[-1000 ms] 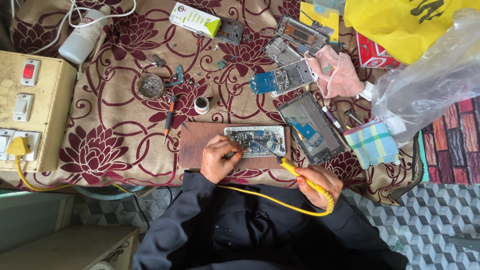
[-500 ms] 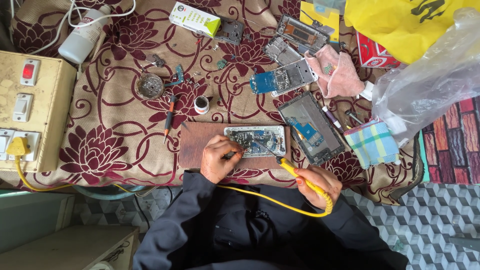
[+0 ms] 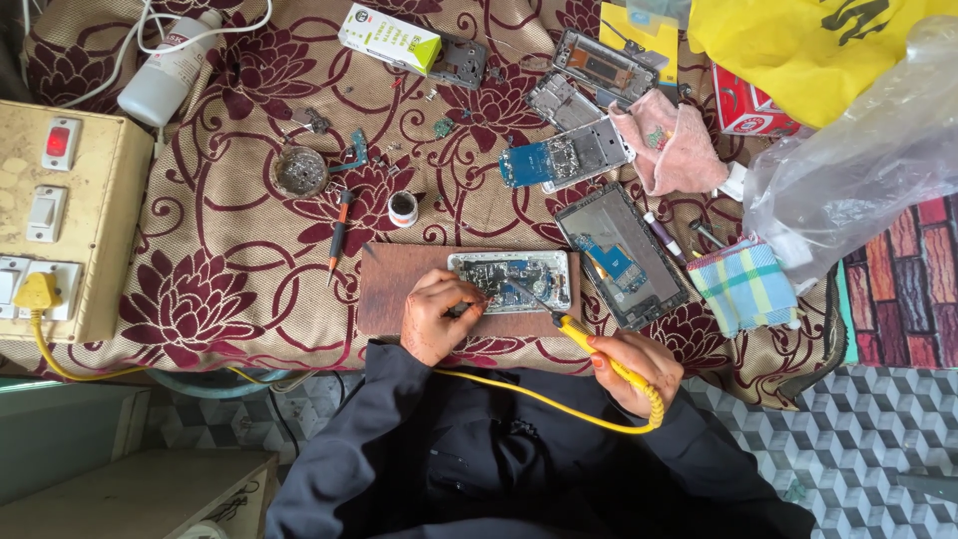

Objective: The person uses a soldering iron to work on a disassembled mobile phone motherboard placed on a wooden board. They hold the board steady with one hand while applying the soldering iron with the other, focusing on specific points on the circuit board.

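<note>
I see the opened phone (image 3: 511, 276) lying flat on a brown wooden board (image 3: 399, 299), its back off and a silver frame around a dark, crowded circuit board with small blue parts. It sits just ahead of both my hands. My left hand (image 3: 436, 317) rests on the board at the phone's left end, fingers pinched on a thin tool I cannot make out clearly, its tip on the phone's edge. My right hand (image 3: 639, 367) is closed around the yellow handle of a soldering iron (image 3: 584, 339), whose thin metal tip slants up-left onto the phone's insides. A yellow cable (image 3: 529, 394) loops from the handle back across my dark sleeves.

Far ahead of my left hand lies a white and green oblong carton (image 3: 387, 37), and further left a white bottle (image 3: 170, 70) on its side with a red-marked label. Ahead of my right hand is a red box (image 3: 748, 105) partly under a yellow plastic bag (image 3: 798, 45), with a clear plastic bag (image 3: 858, 170) right of it.

Just right of the phone lies another opened phone shell (image 3: 621, 255), then a checked blue cloth (image 3: 743, 284). A pink cloth (image 3: 674, 145) and more phone frames (image 3: 569, 160) lie beyond. Left of my left hand are a red-handled screwdriver (image 3: 339, 232), a round tin (image 3: 298, 171) and a beige switch box (image 3: 60, 220) with a yellow plug (image 3: 38, 294), all on the floral-covered tabletop (image 3: 200, 279).
</note>
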